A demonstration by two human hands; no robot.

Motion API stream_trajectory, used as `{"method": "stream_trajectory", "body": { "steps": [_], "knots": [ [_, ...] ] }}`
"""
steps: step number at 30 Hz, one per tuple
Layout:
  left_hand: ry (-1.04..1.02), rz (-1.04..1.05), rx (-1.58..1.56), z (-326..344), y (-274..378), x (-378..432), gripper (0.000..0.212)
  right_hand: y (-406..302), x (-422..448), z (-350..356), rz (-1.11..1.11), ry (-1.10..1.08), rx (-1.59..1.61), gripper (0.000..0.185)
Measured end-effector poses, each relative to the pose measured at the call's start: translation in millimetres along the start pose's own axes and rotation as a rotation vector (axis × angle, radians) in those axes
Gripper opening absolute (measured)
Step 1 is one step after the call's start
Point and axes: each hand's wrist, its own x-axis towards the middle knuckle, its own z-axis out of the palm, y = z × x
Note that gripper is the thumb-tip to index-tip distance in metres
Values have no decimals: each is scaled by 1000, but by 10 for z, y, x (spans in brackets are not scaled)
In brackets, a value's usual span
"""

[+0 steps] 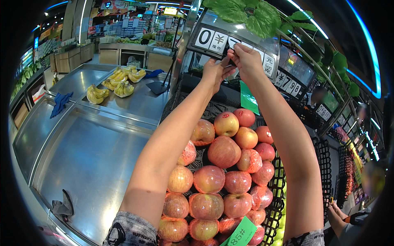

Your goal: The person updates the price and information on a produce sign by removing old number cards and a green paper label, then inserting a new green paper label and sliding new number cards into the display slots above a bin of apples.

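Note:
Both of my arms reach over a display of apples (209, 179) to a black-framed price board (201, 50) with flip number cards. My right hand (247, 61) pinches a white number card (233, 41) at the middle of the board between thumb and fingers. Just below and to its left, my left hand (217, 72) is at the board's lower edge, its fingers bent near my right fingertips; what it grips is hidden. A green card (249, 97) hangs under the board. Some apples are in clear wrap with orange foam net, and a green tag (239, 233) lies at the front.
Left are steel counters (89, 160) with bananas (123, 77), blue cloths (61, 104) and a dark grey cloth (63, 206). Green leaves (261, 18) hang above the board. Black plastic mesh (275, 190) edges the apples. A person's arm (337, 215) shows at the lower right.

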Motion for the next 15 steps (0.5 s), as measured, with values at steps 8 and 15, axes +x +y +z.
{"method": "stream_trajectory", "body": {
  "steps": [8, 15],
  "knots": [
    [-82, 45, -26, -10, 9, -12, 27, -15, 39, 12, -33, -3, -119, 31],
    [-95, 43, -63, 18, -11, -23, 25, 64, 121, -121, -158, 154, -659, 35]
  ]
}}
